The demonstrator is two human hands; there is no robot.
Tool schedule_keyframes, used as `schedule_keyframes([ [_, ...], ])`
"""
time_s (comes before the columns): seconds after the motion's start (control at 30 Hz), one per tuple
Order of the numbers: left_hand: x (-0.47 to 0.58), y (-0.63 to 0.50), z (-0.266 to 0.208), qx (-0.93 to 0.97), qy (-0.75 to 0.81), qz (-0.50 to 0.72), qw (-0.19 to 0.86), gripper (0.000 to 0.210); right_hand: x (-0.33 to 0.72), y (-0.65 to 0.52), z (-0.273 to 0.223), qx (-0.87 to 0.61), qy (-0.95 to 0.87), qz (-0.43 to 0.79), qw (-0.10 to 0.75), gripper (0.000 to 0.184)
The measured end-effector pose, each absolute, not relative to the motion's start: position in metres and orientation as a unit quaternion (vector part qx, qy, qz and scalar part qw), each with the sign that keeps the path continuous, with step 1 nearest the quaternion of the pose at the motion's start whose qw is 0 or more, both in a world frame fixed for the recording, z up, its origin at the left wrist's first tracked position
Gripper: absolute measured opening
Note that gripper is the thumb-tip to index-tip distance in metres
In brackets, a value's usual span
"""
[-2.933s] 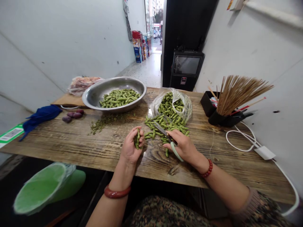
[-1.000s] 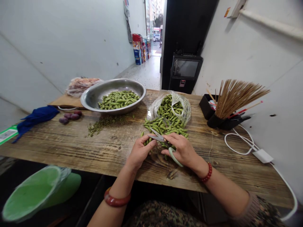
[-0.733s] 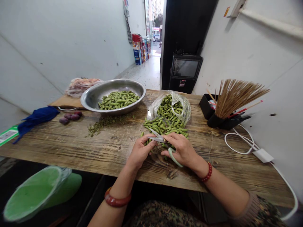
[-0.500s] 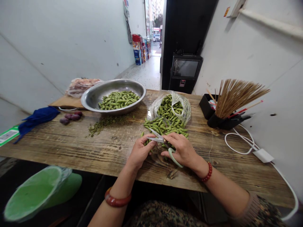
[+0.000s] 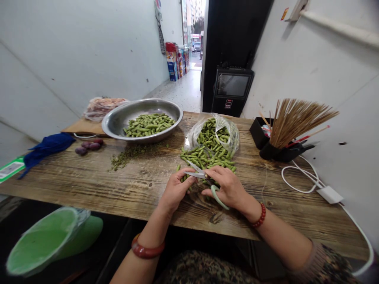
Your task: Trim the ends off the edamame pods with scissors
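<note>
My right hand [image 5: 228, 187] grips a pair of scissors [image 5: 196, 174] with pale green handles, their blades spread and pointing left. Across from it, my left hand [image 5: 174, 191] is closed with thumb and fingers pinching an edamame pod, mostly hidden by the fingers; the blades lie over its fingertips. Just beyond both hands, loose edamame pods [image 5: 197, 157] spill from a clear plastic bag [image 5: 235, 132]. A wide metal basin [image 5: 111, 125] at the back left holds more pods.
Green trimmings [image 5: 126, 157] and several purple round items [image 5: 94, 146] lie left on the wooden table [image 5: 118, 193]. A blue cloth [image 5: 49, 148] is farther left. Skewers [image 5: 291, 120] stand in a black holder at right, near a white cable [image 5: 296, 190]. A green bin [image 5: 44, 236] sits below.
</note>
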State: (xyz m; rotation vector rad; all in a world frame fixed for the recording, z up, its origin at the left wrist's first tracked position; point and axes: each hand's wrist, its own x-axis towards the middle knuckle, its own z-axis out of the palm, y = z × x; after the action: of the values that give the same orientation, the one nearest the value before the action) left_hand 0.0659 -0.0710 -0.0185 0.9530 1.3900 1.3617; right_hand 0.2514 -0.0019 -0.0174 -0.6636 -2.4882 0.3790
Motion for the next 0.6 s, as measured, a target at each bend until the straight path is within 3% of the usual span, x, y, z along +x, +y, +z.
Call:
schedule_keyframes([
  [0.6, 0.0665, -0.0712, -0.0151, 0.408, 0.576, 0.547, 0.451, 0.022, 0.2529, 0.0002, -0.02, -0.25, -0.912, 0.162, 0.282, 0.041],
])
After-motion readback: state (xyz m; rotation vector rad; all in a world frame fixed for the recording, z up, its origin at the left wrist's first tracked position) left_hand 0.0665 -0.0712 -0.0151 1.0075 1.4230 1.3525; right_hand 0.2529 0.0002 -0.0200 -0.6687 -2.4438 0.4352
